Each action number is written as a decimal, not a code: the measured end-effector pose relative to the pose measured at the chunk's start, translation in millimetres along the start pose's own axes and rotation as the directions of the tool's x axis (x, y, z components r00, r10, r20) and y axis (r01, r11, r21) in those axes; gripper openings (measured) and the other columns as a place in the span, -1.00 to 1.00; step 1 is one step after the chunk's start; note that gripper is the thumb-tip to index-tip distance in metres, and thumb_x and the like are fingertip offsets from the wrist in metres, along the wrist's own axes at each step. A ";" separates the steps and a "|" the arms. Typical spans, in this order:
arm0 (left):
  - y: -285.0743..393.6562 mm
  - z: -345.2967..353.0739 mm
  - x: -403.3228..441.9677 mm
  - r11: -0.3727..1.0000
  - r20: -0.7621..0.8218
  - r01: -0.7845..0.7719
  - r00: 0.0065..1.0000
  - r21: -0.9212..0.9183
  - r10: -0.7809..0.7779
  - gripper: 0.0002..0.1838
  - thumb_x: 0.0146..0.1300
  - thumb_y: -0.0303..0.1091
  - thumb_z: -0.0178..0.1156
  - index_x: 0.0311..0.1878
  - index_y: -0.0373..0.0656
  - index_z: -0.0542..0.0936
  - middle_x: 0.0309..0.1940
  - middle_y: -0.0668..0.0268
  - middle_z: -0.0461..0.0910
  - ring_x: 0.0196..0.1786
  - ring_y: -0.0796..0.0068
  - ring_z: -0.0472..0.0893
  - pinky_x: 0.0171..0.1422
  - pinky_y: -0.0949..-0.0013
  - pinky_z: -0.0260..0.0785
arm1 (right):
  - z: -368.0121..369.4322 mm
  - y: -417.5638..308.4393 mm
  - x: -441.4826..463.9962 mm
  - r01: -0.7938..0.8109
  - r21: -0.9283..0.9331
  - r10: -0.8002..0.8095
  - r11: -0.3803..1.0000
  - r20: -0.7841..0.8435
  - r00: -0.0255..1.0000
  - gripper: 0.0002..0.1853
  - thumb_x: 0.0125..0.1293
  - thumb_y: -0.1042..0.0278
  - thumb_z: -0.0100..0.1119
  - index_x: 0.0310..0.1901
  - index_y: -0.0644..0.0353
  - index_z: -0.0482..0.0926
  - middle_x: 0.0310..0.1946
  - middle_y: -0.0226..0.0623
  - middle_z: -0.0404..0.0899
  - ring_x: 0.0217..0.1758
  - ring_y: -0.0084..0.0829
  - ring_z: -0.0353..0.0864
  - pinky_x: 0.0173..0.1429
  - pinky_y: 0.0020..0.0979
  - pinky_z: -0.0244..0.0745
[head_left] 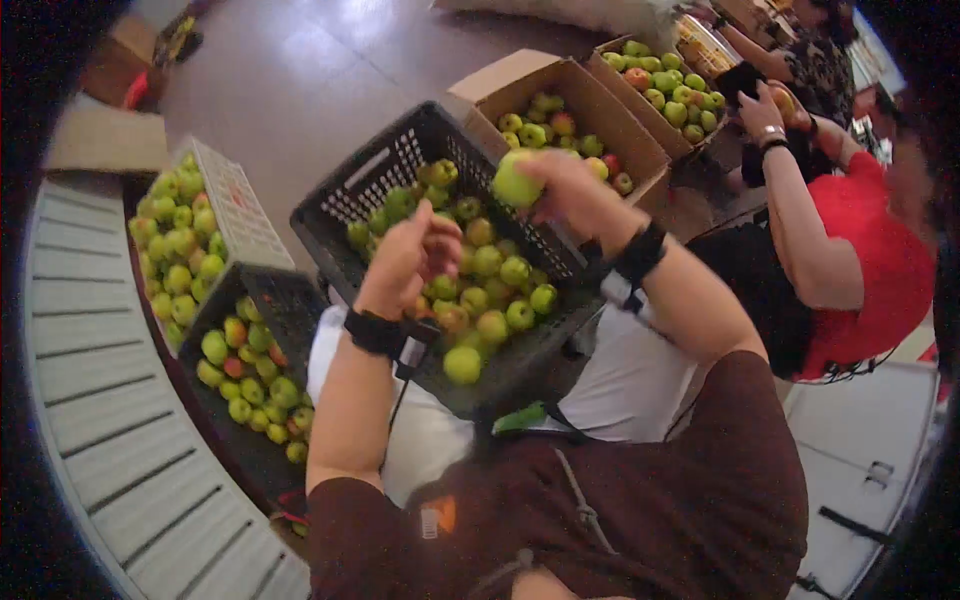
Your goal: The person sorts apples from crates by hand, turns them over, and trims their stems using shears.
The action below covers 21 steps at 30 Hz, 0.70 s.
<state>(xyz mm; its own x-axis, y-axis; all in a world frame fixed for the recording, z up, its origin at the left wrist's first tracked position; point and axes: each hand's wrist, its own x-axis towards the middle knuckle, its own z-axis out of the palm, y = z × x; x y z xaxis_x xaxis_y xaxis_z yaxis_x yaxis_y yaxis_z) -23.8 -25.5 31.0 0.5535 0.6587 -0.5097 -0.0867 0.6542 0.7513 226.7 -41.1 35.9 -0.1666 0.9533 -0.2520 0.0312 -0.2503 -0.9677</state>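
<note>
A green apple (517, 180) is gripped in the fingers of my right hand (580, 195), raised over the right side of a black plastic crate (345, 190). My left hand (408, 262) hovers above the crate's left part, its fingers loosely curled and the thumb apart, with nothing visible in it. Below both hands, the crate contains many green and reddish apples (487, 262). One bright green apple (462, 365) shows at the crate's near end, close to my left wrist. Both wrists carry black straps.
Cardboard boxes of apples (655, 135) stand beyond the crate on the right. To the left are a white crate (240, 205) and a dark crate (270, 450) of apples, beside a slatted pale surface (120, 400). A person in red (860, 260) works at the right.
</note>
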 end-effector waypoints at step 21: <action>24.9 -17.8 16.8 0.936 -0.171 -0.174 0.977 -0.306 0.126 -0.62 0.35 -0.07 -0.08 -0.19 -0.27 0.46 -0.40 0.21 0.56 -0.48 0.48 0.53 -0.37 0.49 0.41 | -215.3 220.0 40.1 -0.425 -0.904 0.299 0.035 -0.396 0.868 -0.32 0.01 0.16 0.21 0.19 0.12 0.22 -0.04 0.02 0.47 0.05 -0.02 0.45 0.08 -0.14 0.38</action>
<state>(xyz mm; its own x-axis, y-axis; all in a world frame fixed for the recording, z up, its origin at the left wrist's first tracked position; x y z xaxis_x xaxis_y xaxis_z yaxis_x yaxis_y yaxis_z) -31.4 8.6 33.6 0.3886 0.7896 -0.4750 -0.4308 0.6113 0.6639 439.0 -21.6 -189.7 0.2554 0.8195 -0.5131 0.9632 -0.2614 0.0619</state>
